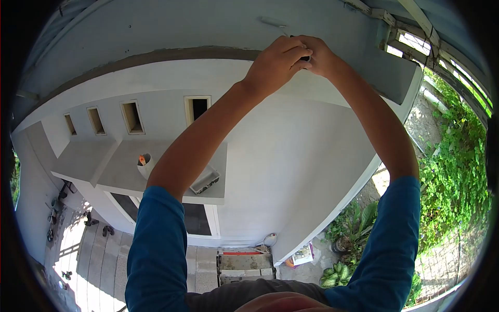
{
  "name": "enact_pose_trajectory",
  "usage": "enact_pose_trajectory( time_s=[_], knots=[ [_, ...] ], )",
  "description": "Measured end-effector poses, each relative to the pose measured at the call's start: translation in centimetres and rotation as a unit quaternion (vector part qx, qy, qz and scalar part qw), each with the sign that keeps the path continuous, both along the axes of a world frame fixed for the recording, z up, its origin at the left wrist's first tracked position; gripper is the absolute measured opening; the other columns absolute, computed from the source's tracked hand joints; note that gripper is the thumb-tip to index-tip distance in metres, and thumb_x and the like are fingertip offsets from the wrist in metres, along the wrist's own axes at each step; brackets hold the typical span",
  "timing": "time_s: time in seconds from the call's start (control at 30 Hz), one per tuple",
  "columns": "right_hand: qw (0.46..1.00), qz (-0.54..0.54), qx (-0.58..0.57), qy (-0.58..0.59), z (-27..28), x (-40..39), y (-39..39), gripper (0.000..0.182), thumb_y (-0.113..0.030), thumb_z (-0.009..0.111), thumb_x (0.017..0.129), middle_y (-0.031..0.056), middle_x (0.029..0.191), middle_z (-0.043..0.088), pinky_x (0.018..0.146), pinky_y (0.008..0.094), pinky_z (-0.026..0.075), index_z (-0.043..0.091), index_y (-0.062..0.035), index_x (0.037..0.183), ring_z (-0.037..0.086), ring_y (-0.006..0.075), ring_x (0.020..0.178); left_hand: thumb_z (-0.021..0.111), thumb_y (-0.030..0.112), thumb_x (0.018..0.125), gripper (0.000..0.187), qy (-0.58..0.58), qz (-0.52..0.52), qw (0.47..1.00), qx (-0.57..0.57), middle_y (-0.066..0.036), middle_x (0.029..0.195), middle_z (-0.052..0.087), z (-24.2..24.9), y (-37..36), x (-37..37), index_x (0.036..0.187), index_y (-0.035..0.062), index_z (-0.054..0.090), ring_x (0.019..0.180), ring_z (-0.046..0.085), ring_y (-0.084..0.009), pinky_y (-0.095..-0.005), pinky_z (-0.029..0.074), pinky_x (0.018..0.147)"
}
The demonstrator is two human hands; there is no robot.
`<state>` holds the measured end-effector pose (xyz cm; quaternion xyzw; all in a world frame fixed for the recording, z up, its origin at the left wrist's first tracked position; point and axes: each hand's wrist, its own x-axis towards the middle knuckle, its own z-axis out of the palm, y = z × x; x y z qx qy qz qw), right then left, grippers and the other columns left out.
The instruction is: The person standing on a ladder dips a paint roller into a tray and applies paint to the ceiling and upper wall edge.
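A small paint roller (271, 22) rests at the upper grey wall (197, 31), its thin wire frame running down into my hands. My left hand (279, 61) is closed around the roller's handle, with the fingers curled over it. Beside it and touching it, my right hand (318, 54) is also closed on the handle. A bit of the dark handle shows between the fingers; the rest is hidden. Both arms are raised high in front of me.
On a ledge (122, 169) below my left arm stand a white container (145, 165) with something orange in it and a paint tray (206, 180). Small window openings (132, 117) line the white wall. Roof beams (423, 23) and plants (452, 192) are at right.
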<state>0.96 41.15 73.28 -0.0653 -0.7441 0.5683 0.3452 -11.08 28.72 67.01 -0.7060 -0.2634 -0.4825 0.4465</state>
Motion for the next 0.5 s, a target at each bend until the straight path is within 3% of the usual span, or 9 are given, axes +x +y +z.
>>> enact_pose_trajectory(
  time_s=[0.13,0.17,0.23,0.27,0.33,0.4,0.43,0.47,0.5],
  knots=[
    [0.986,-0.014,0.16,-0.041,0.2,0.9,1.9,0.011,-0.004,0.055,0.094,0.0113,0.097,0.055,0.095,0.0388,0.057,0.06,0.0011,0.103,0.06,0.0254,0.094,0.081,0.006,0.076,0.034,0.001,0.006,1.0,0.017,-0.004,0.098,0.061,0.4,0.1,0.9,0.108,0.0081,0.068,0.091,0.061,-0.0218,-0.0342,0.056,0.078],
    [0.926,-0.059,0.371,-0.032,0.3,0.6,3.7,0.014,-0.002,0.054,0.093,0.0122,0.105,0.056,0.099,0.0398,0.054,0.06,0.0009,0.105,0.059,0.025,0.097,0.081,0.006,0.076,0.034,0.002,0.007,1.0,0.017,-0.004,0.098,0.061,0.4,0.1,0.8,0.108,0.0081,0.068,0.091,0.061,-0.0218,-0.0342,0.056,0.078],
    [0.82,-0.103,0.563,-0.02,0.5,0.6,4.5,0.018,0.001,0.053,0.092,0.0131,0.113,0.056,0.103,0.0408,0.052,0.06,0.0006,0.108,0.058,0.0247,0.099,0.081,0.007,0.076,0.035,0.004,0.015,1.0,0.008,-0.003,0.099,0.061,0.6,0.4,0.7,0.108,0.0084,0.068,0.09,0.06,-0.0218,-0.0338,0.055,0.078],
    [0.877,-0.066,0.475,-0.036,0.6,0.9,3.9,0.023,0.001,0.057,0.088,0.0134,0.12,0.057,0.105,0.0416,0.05,0.061,0.0009,0.111,0.059,0.0245,0.1,0.081,0.007,0.076,0.035,0.005,0.015,1.0,0.008,-0.003,0.099,0.061,0.5,0.6,0.7,0.108,0.0084,0.068,0.09,0.06,-0.0218,-0.0338,0.055,0.078],
    [0.923,-0.029,0.38,-0.051,0.9,1.9,2.7,0.028,0.001,0.061,0.085,0.0137,0.127,0.057,0.106,0.0424,0.048,0.061,0.0012,0.113,0.059,0.0243,0.1,0.081,0.008,0.075,0.035,0.026,0.012,0.999,0.028,-0.003,0.098,0.061,0.2,0.8,0.6,0.108,0.0086,0.068,0.09,0.06,-0.0214,-0.0339,0.055,0.077],
    [0.975,0.129,0.176,-0.052,0.8,2.6,1.8,0.036,-0.001,0.067,0.08,0.0131,0.139,0.054,0.098,0.0426,0.05,0.061,0.0017,0.116,0.059,0.0239,0.102,0.082,0.009,0.076,0.034,0.016,0.011,0.999,0.035,-0.003,0.097,0.061,0.6,0.3,0.2,0.107,0.0085,0.069,0.089,0.06,-0.021,-0.0341,0.055,0.076],
    [0.974,0.129,0.176,-0.051,0.1,2.7,1.3,0.036,-0.001,0.067,0.08,0.0131,0.139,0.054,0.098,0.0426,0.05,0.061,0.0017,0.116,0.059,0.0239,0.102,0.082,0.01,0.076,0.033,0.007,0.009,0.999,0.043,-0.003,0.097,0.062,0.8,0.1,0.0,0.106,0.0084,0.069,0.089,0.06,-0.0207,-0.0342,0.054,0.075],
    [0.938,-0.008,0.344,-0.045,-0.8,2.6,0.5,0.036,-0.002,0.068,0.08,0.0131,0.136,0.055,0.094,0.0421,0.051,0.061,0.0015,0.115,0.058,0.0227,0.103,0.082,0.01,0.076,0.033,0.006,0.009,0.999,0.043,-0.003,0.097,0.062,0.7,0.1,-0.1,0.106,0.0084,0.069,0.089,0.06,-0.0207,-0.0342,0.054,0.075],
    [0.856,-0.145,0.495,-0.037,-1.2,2.3,0.0,0.037,-0.004,0.069,0.079,0.0131,0.133,0.056,0.089,0.0416,0.052,0.061,0.0012,0.115,0.058,0.0216,0.104,0.082,0.011,0.076,0.031,0.005,0.0,0.999,0.046,-0.003,0.096,0.062,0.7,0.3,-0.1,0.105,0.0083,0.069,0.087,0.06,-0.0206,-0.0345,0.054,0.074]
  ],
)
